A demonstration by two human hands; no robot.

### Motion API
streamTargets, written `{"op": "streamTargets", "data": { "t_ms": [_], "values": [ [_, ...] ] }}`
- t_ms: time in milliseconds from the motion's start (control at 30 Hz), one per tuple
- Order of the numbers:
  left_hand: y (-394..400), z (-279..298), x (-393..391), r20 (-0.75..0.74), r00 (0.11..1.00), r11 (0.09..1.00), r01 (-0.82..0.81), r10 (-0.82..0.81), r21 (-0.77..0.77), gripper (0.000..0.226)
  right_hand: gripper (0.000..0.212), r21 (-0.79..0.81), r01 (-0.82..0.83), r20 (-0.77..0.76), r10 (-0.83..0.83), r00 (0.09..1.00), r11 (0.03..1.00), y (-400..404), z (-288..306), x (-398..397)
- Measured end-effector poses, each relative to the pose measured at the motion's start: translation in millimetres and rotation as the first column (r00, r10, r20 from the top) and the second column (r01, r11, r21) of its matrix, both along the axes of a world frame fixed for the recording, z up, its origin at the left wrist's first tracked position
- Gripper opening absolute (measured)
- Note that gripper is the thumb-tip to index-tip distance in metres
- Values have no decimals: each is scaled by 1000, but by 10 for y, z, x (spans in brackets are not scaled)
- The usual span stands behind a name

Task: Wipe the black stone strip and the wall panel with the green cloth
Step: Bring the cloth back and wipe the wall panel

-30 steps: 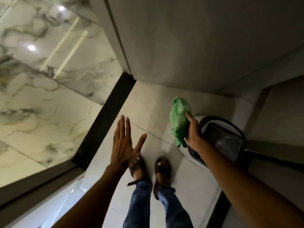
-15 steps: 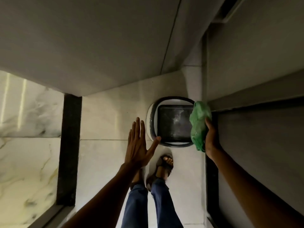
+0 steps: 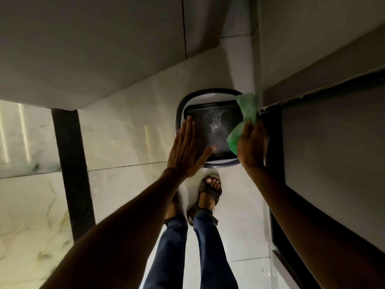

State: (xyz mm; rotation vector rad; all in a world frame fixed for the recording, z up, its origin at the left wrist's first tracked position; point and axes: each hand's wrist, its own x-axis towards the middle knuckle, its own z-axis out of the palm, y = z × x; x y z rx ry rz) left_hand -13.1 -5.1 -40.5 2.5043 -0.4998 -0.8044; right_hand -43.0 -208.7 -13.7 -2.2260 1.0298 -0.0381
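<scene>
Two large grey wall panels (image 3: 87, 49) fill the upper part of the frame, and the pale marble floor (image 3: 125, 130) lies below them. One black stone strip (image 3: 71, 167) crosses the floor at the left, well apart from both hands. Near the centre stands a bin (image 3: 212, 130) with a dark lid. The left hand (image 3: 185, 151) is flat over the bin, its fingers (image 3: 188, 130) stretched open. The right hand (image 3: 252, 144) has its fingers closed around the green cloth (image 3: 243, 119), at the edge of the dark panel (image 3: 333, 153) on the right.
</scene>
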Motion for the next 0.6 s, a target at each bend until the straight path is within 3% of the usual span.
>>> {"op": "streamTargets", "data": {
  "t_ms": [100, 200, 367, 600],
  "values": [
    [60, -176, 15, 17, 1000, 1000, -7, 6, 16, 115, 56, -173, -363, -125, 346, 930, 915, -18, -215, -7],
    [131, -312, 16, 34, 999, 999, 22, -24, 49, 120, 67, -163, -609, -352, 531, 771, 776, 1, -471, -60],
    [146, -422, 33, 79, 997, 996, 9, -15, 85, 119, 81, -209, -674, -489, 521, 700, 709, 73, -785, -99],
    [-33, -516, -1, 59, 988, 988, -139, 143, -66, 130, 89, -250, -680, -526, 493, 693, 689, 116, -932, -89]
  ]
}}
